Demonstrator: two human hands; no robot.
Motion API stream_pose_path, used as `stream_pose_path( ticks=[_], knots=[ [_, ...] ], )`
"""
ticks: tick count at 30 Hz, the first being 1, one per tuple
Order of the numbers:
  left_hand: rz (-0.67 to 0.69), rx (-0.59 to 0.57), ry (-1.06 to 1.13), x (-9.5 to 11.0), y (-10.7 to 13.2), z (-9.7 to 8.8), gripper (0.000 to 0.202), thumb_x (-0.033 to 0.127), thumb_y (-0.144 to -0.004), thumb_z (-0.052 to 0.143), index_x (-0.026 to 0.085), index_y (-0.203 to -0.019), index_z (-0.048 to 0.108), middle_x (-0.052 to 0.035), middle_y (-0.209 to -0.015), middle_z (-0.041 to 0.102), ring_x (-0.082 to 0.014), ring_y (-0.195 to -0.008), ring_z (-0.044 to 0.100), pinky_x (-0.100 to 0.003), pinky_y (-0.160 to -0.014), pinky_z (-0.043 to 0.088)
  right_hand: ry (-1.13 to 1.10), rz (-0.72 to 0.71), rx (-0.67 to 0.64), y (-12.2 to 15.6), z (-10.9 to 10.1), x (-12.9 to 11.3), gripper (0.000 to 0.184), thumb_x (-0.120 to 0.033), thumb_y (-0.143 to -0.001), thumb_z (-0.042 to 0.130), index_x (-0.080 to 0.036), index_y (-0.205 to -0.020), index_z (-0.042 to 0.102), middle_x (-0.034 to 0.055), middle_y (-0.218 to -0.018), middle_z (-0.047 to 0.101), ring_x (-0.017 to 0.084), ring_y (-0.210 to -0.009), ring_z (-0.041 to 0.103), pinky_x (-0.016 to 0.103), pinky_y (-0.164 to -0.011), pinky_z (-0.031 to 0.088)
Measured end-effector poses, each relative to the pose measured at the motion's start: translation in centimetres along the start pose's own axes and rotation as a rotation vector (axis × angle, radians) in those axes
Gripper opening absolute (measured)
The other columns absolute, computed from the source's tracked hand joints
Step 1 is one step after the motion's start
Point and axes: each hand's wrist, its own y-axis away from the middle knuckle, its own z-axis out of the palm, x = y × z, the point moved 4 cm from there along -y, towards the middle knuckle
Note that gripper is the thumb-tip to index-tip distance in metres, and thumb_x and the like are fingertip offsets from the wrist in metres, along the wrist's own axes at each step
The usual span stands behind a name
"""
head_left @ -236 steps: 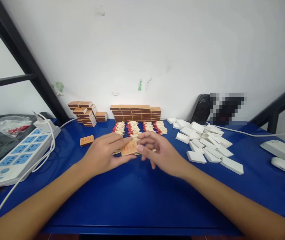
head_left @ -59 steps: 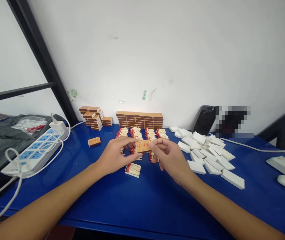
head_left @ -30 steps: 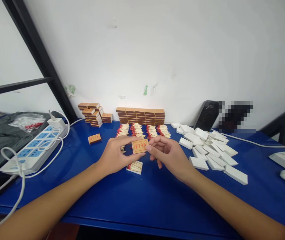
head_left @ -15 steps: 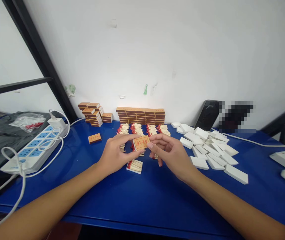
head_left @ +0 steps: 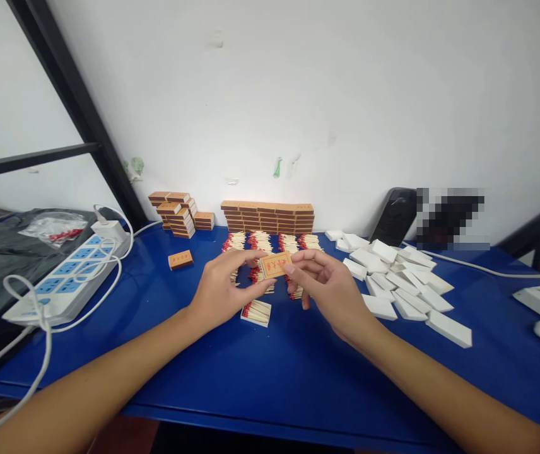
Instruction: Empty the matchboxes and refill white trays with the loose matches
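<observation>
An orange matchbox sleeve with red print is pinched between my left hand and my right hand, a little above the blue table. Both hands close their fingers on its ends. Just below my left hand a white inner tray filled with red-tipped matches lies on the table. Behind the hands lie several bundles of loose matches.
A row of stacked orange matchboxes lines the wall, with a smaller stack to its left and one single box. Several white trays lie scattered at the right. A power strip with cables lies left; a phone leans on the wall.
The matchbox sleeve has risen slightly and shifted right between my hands over the last second. The filled tray appeared on the table since the oldest frame.
</observation>
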Motion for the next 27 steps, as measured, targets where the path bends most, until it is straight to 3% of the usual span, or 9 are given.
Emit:
stream_pose_path(
  ticks=[5, 11, 17, 23, 27],
  knots=[
    [-0.035, 0.025, 0.035, -0.5, 0.0, -0.4, 0.034, 0.027, -0.085, 0.086, 0.021, -0.117, 0.076, -0.0034, -0.1, 0.081, -0.0192, -0.087, 0.074, -0.033, -0.084, 0.061, 0.007, -0.007, -0.046, 0.3, 0.2, -0.4, 0.049, -0.054, -0.076, 0.09, -0.021, -0.108, 0.073, 0.006, -0.091, 0.076, 0.019, -0.07, 0.07, 0.022, -0.04, 0.048],
    [-0.035, 0.036, 0.056, -0.5, 0.1, -0.4, 0.037, 0.026, -0.079, 0.09, 0.02, -0.113, 0.077, -0.0018, -0.092, 0.08, -0.0177, -0.082, 0.074, -0.031, -0.079, 0.062, 0.016, -0.001, -0.053, 0.2, 0.0, -0.2, 0.047, -0.054, -0.077, 0.089, -0.02, -0.106, 0.073, 0.006, -0.086, 0.076, 0.019, -0.069, 0.07, 0.022, -0.039, 0.046],
    [0.028, 0.023, 0.043, 0.1, 0.3, 0.1, 0.033, 0.022, -0.08, 0.088, 0.021, -0.111, 0.077, -0.0037, -0.105, 0.083, -0.0205, -0.093, 0.078, -0.032, -0.085, 0.063, 0.067, -0.011, -0.163, 0.8, 0.9, -0.1, 0.041, -0.055, -0.081, 0.087, -0.02, -0.1, 0.074, 0.0066, -0.087, 0.076, 0.019, -0.074, 0.068, 0.021, -0.039, 0.046],
    [0.074, -0.017, 0.03, 0.0, 0.2, 0.4, 0.042, 0.032, -0.082, 0.092, 0.022, -0.119, 0.077, -0.0053, -0.109, 0.083, -0.0213, -0.095, 0.079, -0.033, -0.087, 0.063, 0.056, -0.006, -0.097, 0.7, 0.8, 0.2, 0.046, -0.064, -0.085, 0.079, -0.02, -0.098, 0.074, 0.0053, -0.08, 0.073, 0.019, -0.069, 0.068, 0.024, -0.042, 0.052],
    [0.038, -0.028, -0.02, -0.3, 0.0, 0.1, 0.042, 0.037, -0.082, 0.092, 0.022, -0.118, 0.078, -0.005, -0.109, 0.083, -0.0216, -0.096, 0.079, -0.033, -0.088, 0.063, 0.085, 0.018, -0.055, 0.2, -0.1, 0.2, 0.048, -0.068, -0.085, 0.078, -0.02, -0.09, 0.071, 0.0039, -0.068, 0.071, 0.017, -0.06, 0.064, 0.023, -0.042, 0.05]
  ],
)
